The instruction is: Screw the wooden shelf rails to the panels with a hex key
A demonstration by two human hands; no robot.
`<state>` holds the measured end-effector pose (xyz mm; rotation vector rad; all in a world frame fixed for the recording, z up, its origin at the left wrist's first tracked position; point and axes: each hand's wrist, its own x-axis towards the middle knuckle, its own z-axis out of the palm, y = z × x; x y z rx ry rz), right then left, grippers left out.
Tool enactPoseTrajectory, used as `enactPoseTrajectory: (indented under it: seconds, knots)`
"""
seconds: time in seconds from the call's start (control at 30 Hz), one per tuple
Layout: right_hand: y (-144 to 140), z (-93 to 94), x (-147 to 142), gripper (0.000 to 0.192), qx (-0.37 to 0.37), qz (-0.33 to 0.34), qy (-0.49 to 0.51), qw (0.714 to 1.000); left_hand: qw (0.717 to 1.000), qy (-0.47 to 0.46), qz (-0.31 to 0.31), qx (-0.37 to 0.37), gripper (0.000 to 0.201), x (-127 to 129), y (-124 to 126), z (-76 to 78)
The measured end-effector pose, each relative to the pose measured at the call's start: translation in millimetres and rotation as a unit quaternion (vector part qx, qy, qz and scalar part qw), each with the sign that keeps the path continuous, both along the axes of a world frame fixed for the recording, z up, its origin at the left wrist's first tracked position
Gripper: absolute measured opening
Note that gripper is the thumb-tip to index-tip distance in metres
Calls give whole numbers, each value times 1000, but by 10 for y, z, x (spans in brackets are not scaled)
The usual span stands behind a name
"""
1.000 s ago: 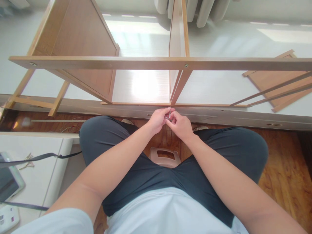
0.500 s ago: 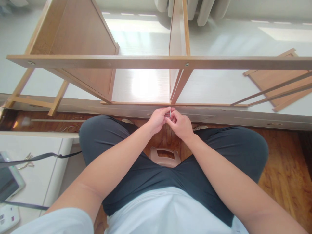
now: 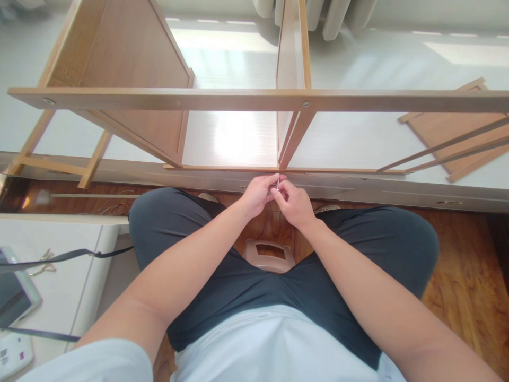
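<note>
- A small metal key (image 3: 277, 184) is seen at the centre of the frame, pinched between the fingertips of both hands, just below the near edge of the wooden shelf frame (image 3: 254, 100).
- Its visible shaft stands roughly upright in the picture, the long axis running from the fingers up toward the frame's lower rail (image 3: 222, 168); the tip itself is too small to make out.
- The left hand (image 3: 258, 194) is closed narrowly, thumb and fingers curled about the key from the left.
- The right hand (image 3: 295, 204) is closed likewise, its fingertips pressed on the key from the right, so that the two hands touch.
- The shelf frame is laid on its side across the upper half of the frame; its compartments are open, and through them only the pale floor is seen.
- A loose wooden panel (image 3: 457, 132) is lying at the right edge.
- A low stool (image 3: 269, 255) is visible between the knees, lower centre.
- A white cabinet (image 3: 59, 265) and a tablet (image 3: 14, 297) are at lower left.
</note>
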<state>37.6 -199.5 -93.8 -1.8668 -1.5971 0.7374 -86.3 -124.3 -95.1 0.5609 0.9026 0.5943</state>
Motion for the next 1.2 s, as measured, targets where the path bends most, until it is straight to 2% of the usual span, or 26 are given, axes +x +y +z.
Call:
enactPoseTrajectory:
  seconds: [0.47, 0.97, 1.2]
  knots:
    - [1, 43, -4, 26, -8, 4, 62, 998, 1000, 12, 6, -2, 21, 6, 8, 23]
    - [4, 5, 10, 27, -5, 2, 83, 997, 1000, 10, 11, -8, 16, 17, -1, 43]
    - [8, -11, 14, 27, 0, 4, 99, 995, 1000, 20, 4, 5, 18, 6, 1, -7]
